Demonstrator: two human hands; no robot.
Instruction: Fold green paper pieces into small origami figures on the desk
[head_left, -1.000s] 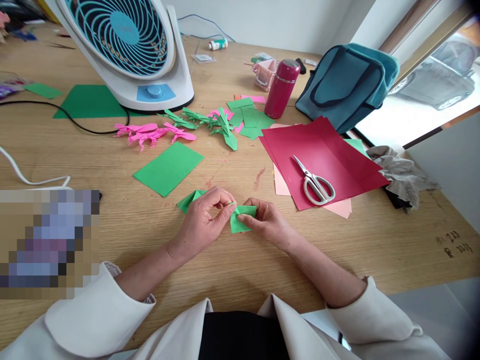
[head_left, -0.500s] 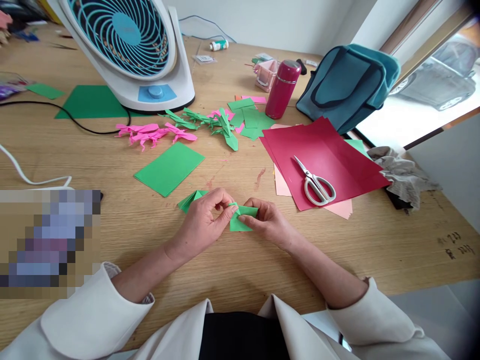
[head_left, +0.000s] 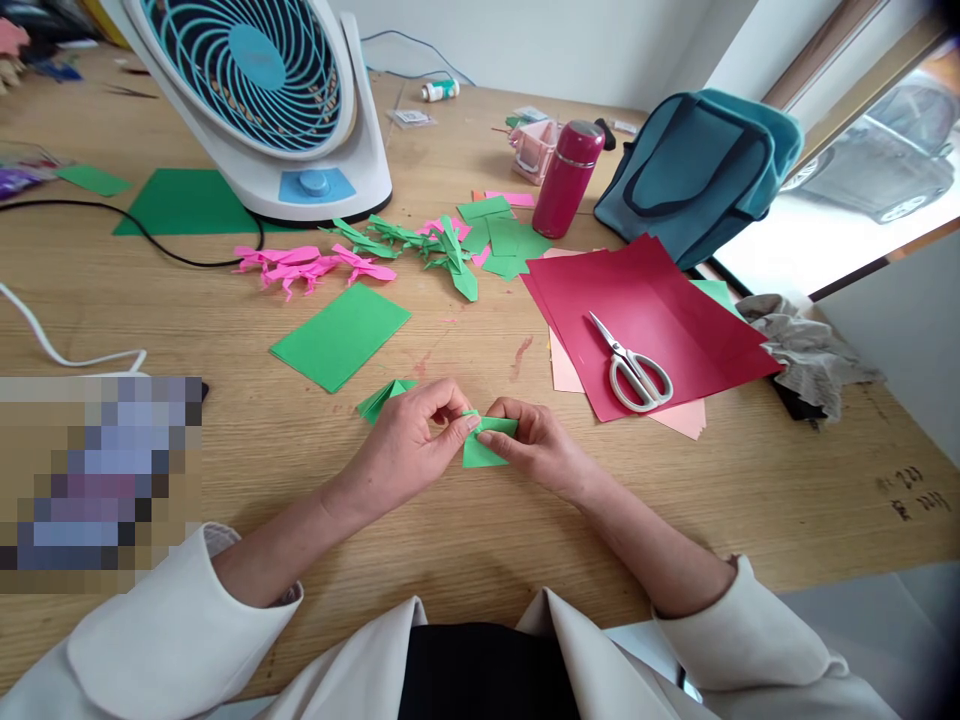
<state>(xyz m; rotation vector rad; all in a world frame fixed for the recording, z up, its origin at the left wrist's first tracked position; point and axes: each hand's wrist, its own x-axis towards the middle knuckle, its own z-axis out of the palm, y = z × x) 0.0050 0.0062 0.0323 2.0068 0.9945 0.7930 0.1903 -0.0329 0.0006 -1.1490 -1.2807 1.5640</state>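
A small piece of green folded paper (head_left: 484, 447) lies low over the wooden table (head_left: 465, 540), held between both hands. My left hand (head_left: 409, 445) pinches its left tip with thumb and forefinger. My right hand (head_left: 536, 440) grips its right side, fingers curled over the top edge. Another folded green piece (head_left: 381, 397) lies just behind my left hand. A flat green sheet (head_left: 341, 335) is further back.
White-handled scissors (head_left: 630, 362) rest on red paper sheets (head_left: 675, 320) at the right. Pink folded figures (head_left: 307, 267) and green folded figures (head_left: 420, 242) lie in front of a white fan (head_left: 262, 90). A magenta bottle (head_left: 568, 178) and teal bag (head_left: 697, 170) stand behind.
Both hands have stayed together on the green paper, dropping slightly toward the table. My left fingers have closed tighter on the paper's tip.
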